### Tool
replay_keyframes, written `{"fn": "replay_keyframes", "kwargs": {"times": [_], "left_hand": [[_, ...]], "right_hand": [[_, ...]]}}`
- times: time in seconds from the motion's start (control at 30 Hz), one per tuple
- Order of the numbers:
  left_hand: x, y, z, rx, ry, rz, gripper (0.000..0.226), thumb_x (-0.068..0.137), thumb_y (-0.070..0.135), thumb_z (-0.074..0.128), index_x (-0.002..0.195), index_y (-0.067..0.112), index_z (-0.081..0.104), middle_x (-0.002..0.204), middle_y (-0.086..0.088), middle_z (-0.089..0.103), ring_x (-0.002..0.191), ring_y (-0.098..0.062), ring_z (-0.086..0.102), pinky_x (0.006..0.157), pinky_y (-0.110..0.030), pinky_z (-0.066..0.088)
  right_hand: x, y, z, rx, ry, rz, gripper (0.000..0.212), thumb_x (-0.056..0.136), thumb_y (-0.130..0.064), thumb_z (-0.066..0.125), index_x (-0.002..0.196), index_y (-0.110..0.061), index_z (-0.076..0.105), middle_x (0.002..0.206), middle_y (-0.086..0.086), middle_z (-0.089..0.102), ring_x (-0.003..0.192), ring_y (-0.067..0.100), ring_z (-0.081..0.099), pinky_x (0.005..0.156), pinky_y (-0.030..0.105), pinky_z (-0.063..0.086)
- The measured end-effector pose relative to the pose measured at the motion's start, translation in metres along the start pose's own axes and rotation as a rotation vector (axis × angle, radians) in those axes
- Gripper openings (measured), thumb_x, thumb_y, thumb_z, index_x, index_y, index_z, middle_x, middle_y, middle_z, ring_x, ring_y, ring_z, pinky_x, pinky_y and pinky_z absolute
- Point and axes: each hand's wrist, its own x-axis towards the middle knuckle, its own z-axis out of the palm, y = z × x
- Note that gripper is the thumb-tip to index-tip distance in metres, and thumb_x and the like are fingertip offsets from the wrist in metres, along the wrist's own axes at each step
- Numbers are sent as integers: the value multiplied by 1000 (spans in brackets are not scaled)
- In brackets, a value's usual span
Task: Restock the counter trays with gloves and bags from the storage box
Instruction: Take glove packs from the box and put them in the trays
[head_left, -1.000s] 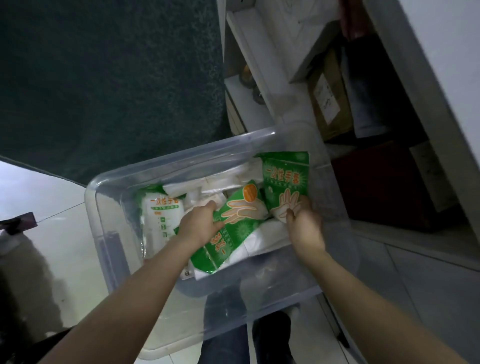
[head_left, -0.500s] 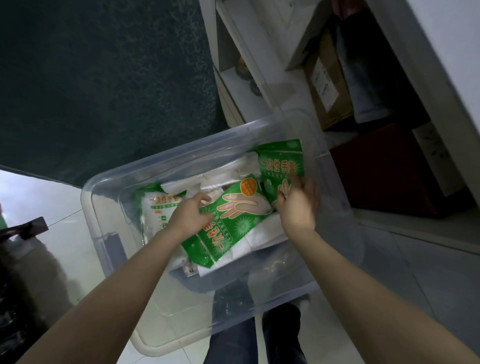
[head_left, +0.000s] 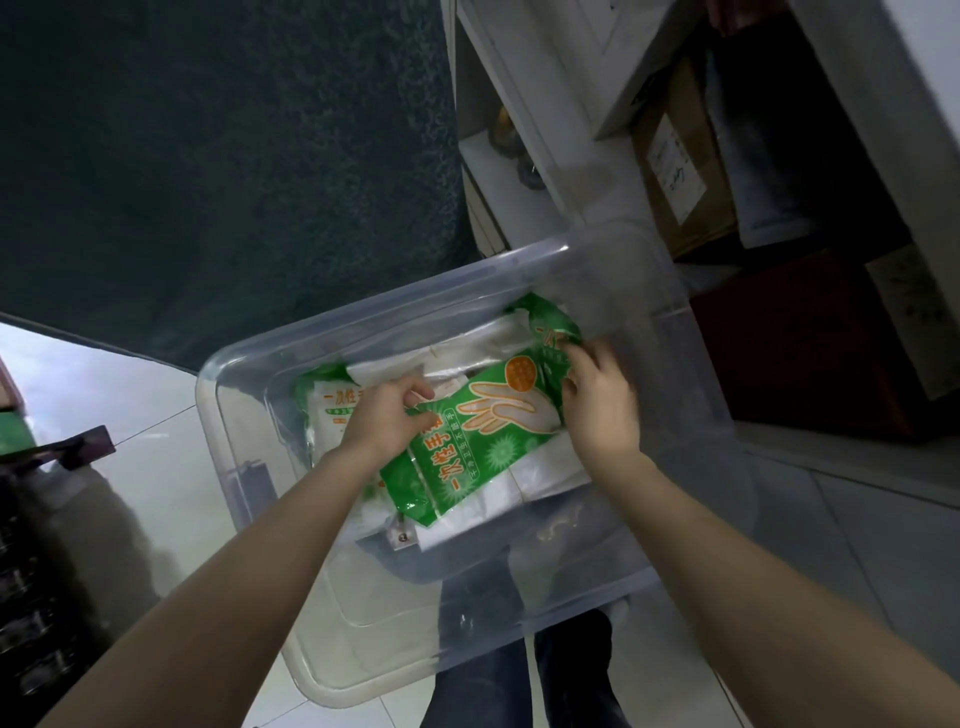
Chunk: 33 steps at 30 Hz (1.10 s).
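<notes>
a stockroom: cardboard boxes (head_left: 680, 171) crammed on white shelves (head_left: 524, 98).

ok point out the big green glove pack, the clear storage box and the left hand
big green glove pack (head_left: 467, 447), head view, middle of its printed face
clear storage box (head_left: 234, 415), head view, bare left wall
left hand (head_left: 387, 415), head view, back of the hand

Your way in is from above: the clear storage box (head_left: 244, 415) is open-topped, its walls fencing every side. Glove packets (head_left: 467, 436) crowd the floor from centre to 1 o'clock; bare bottom lies at 6 o'clock. White shelving (head_left: 524, 171) stands close at 12 o'clock.
</notes>
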Motion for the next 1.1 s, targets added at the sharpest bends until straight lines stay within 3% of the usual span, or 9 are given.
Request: {"fn": "replay_keyframes", "kwargs": {"times": [0.17, 0.37, 0.47, 0.53, 0.67, 0.83, 0.9, 0.97, 1.1], "left_hand": [[-1, 0, -6, -101, -61, 13, 16, 94, 30, 56, 110, 30, 59, 99, -2, 68, 77, -22, 64, 62, -29, 47], [-1, -1, -16, -225, -58, -96, 56, 92, 63, 24, 125, 29, 56, 117, -3, 64, 105, -18, 60, 91, -37, 44], [-5, -2, -14, -213, -114, -94, 57, 80, 72, 41, 118, 33, 57, 121, 6, 60, 108, -17, 57, 90, -34, 43], [-8, -2, -9, -174, -154, -81, 48, 78, 55, 65, 120, 33, 55, 110, 6, 61, 96, -15, 60, 76, -28, 46], [-12, -3, 3, -30, -122, -61, 55, 71, 16, 81, 122, 24, 60, 113, -5, 61, 94, -19, 59, 79, -28, 50], [-17, 0, 7, 42, -70, 14, 54, 70, 5, 78, 119, 22, 63, 117, -2, 64, 98, -18, 60, 85, -33, 53], [-21, 2, 6, 69, -46, 56, 52, 72, 2, 75, 118, 23, 63, 114, 0, 64, 93, -15, 60, 80, -31, 54], [-25, 4, 7, 58, -42, 79, 52, 73, -1, 73, 117, 23, 63, 113, 2, 64, 90, -12, 59, 76, -28, 54], [-38, 0, 8, 20, -52, 106, 51, 72, -3, 72, 116, 22, 64, 113, 3, 66, 98, -10, 60, 84, -24, 50]], "right_hand": [[-24, -19, 1, -64, -41, -408, 32, 72, 1, 68, 104, -5, 69, 98, 15, 66, 81, 34, 64, 58, 39, 55], [-73, -19, 23, -231, -240, -1011, 26, 66, -12, 79, 92, -15, 73, 91, 0, 69, 79, 19, 66, 57, 28, 55], [-94, -19, 34, -285, -321, -1249, 6, 74, -22, 75, 78, -22, 71, 86, -8, 67, 77, 13, 64, 69, 22, 52], [-101, -22, 39, -227, -356, -1330, 7, 76, -21, 73, 72, -22, 68, 82, -7, 66, 76, 14, 62, 70, 22, 50], [-94, -23, 42, -257, -419, -1291, 12, 70, -19, 79, 78, -23, 70, 83, -8, 68, 76, 12, 63, 71, 22, 52], [-72, -11, 26, -121, -396, -849, 40, 55, -6, 82, 92, -15, 70, 94, 4, 70, 81, 21, 68, 63, 26, 53], [-55, -11, 21, -188, -423, -691, 53, 64, -6, 77, 114, -12, 63, 118, 11, 64, 106, 27, 63, 84, 32, 52], [-39, -10, 23, -320, -539, -633, 75, 77, -16, 71, 143, -16, 34, 151, 9, 35, 138, 27, 35, 114, 40, 27], [-19, -30, 29, -468, -566, -681, 103, 77, -39, 73, 152, -20, 4, 161, 5, 8, 149, 24, 5, 121, 48, 4]]}}
